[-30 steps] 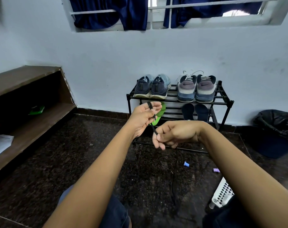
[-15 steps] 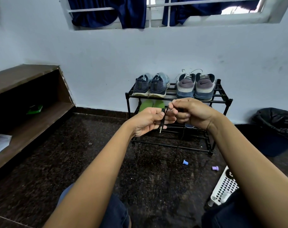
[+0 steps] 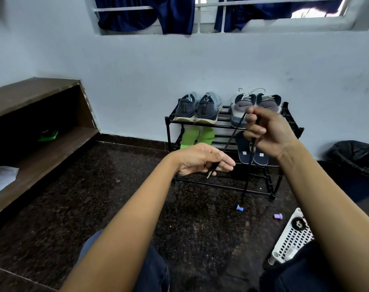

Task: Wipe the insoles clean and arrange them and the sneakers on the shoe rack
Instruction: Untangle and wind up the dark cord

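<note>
head view: hands apart, left hand (image 3: 200,160) gripping the end of a black shoelace (image 3: 246,182), right hand (image 3: 268,133) pinching it higher; sneakers (image 3: 197,108) and insoles (image 3: 197,137) sit on the shoe rack (image 3: 221,186), whose bars may snag the dangling tail.

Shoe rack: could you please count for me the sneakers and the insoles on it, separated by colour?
Navy sneakers: 2
Grey sneakers: 2
Green insoles: 2
Dark blue insoles: 2
Total on the shoe rack: 8
</note>
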Demonstrator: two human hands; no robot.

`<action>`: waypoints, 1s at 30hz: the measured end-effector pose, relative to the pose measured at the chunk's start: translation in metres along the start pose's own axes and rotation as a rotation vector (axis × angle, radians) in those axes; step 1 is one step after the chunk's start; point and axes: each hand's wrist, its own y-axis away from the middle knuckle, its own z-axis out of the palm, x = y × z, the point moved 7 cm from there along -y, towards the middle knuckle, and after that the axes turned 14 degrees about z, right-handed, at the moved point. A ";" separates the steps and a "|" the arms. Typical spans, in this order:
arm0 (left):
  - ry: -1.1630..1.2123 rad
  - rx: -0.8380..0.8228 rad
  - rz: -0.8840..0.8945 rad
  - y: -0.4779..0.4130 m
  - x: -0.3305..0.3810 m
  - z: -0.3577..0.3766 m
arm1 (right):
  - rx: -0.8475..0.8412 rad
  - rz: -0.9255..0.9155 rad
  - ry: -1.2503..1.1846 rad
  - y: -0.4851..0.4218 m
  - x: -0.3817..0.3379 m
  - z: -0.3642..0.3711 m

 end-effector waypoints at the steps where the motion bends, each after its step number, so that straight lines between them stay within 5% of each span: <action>1: -0.005 -0.012 -0.016 0.001 -0.001 0.001 | 0.018 -0.017 0.007 0.001 -0.002 -0.003; 8: -0.020 -0.077 -0.089 0.007 -0.001 0.005 | 0.215 -0.185 -0.004 0.002 -0.016 -0.028; 12: 0.053 -0.033 -0.073 0.006 0.000 0.003 | 0.569 -0.129 1.149 0.004 -0.008 -0.037; 14: 0.089 0.014 -0.061 0.005 0.001 -0.001 | 0.511 0.060 1.473 -0.003 0.015 -0.041; 17: 0.143 0.088 -0.061 0.004 0.000 -0.005 | 0.205 0.185 1.404 -0.011 0.045 -0.031; 21: 0.214 0.142 -0.051 0.003 0.003 -0.005 | -0.074 0.069 1.303 -0.014 0.058 -0.004; 30: 0.194 0.077 -0.050 0.007 0.007 0.003 | 0.099 -0.176 1.191 -0.018 0.044 0.006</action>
